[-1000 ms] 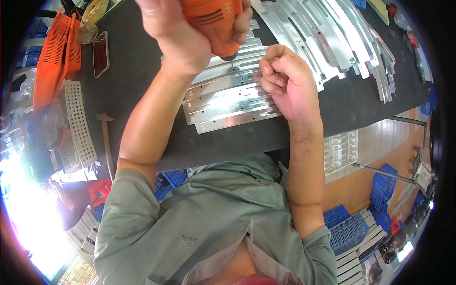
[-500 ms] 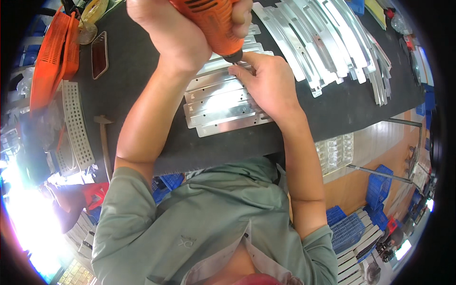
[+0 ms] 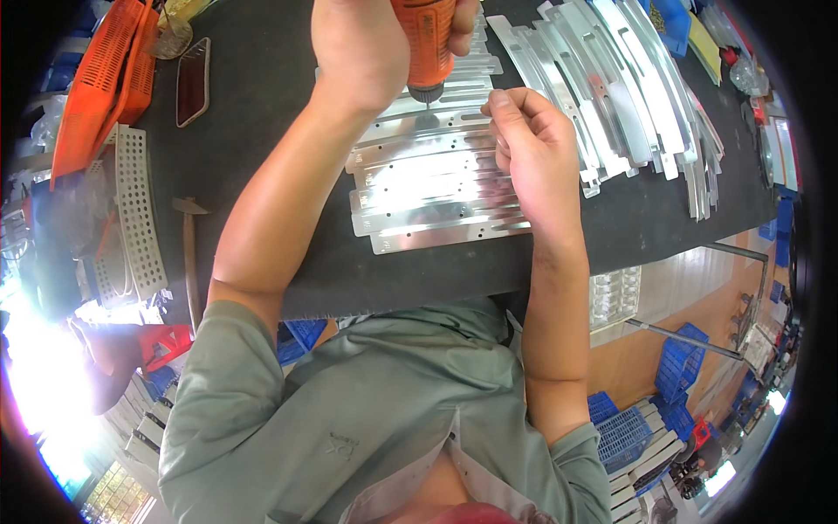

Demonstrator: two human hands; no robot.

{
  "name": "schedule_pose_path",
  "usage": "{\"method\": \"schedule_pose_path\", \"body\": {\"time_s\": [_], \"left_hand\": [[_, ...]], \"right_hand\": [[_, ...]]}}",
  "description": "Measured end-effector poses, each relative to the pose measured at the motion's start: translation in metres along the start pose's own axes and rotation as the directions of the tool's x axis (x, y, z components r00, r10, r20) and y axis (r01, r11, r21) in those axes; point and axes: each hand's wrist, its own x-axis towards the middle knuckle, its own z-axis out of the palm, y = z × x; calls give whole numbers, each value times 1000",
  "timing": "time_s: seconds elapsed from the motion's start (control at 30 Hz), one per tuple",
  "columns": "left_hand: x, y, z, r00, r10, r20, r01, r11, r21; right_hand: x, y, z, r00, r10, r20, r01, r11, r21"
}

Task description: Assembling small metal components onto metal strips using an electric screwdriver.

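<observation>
My left hand is wrapped round an orange power drill, which points downward. Its chuck and thin bit are over a row of shiny metal strips laid side by side on the dark bench. The strips have small holes and notched ends. My right hand hovers over the strips' right ends, just right of the bit, its thumb and forefinger pinched together. Whatever may be between those fingertips is too small to make out.
More metal strips lie stacked at the right. A hammer, a phone, a perforated white tray and orange baskets are at the left. A blue bin stands far right; the dark bench mat lies beneath.
The drill has moved slightly right and farther away, and its bit now shows. My right hand has drawn away from the bit toward the right, fingertips lifted off the strips.
</observation>
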Motion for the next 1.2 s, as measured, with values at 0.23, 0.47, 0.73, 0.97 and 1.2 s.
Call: {"method": "schedule_pose_path", "body": {"time_s": [0.23, 0.47, 0.73, 0.97, 1.2], "left_hand": [[-1, 0, 2, 999, -23, -31, 23, 1000, -14], [1, -2, -8, 1000, -15, 23, 14, 1000, 22], [0, 7, 1, 998, 60, -12, -61, 993, -105], [6, 17, -6, 998, 68, 6, -69, 997, 38], [15, 4, -16, 997, 47, -69, -45, 999, 31]], "right_hand": [[-2, 0, -3, 992, 105, 76, -121, 957, 262], [9, -8, 0, 987, -66, 144, 98, 970, -222], [31, -7, 28, 938, -120, 324, 340, 493, -801], [31, -1, 28, 947, -138, 289, 312, 599, -738], [43, 2, 17, 992, -41, 116, 63, 979, -193]]}}
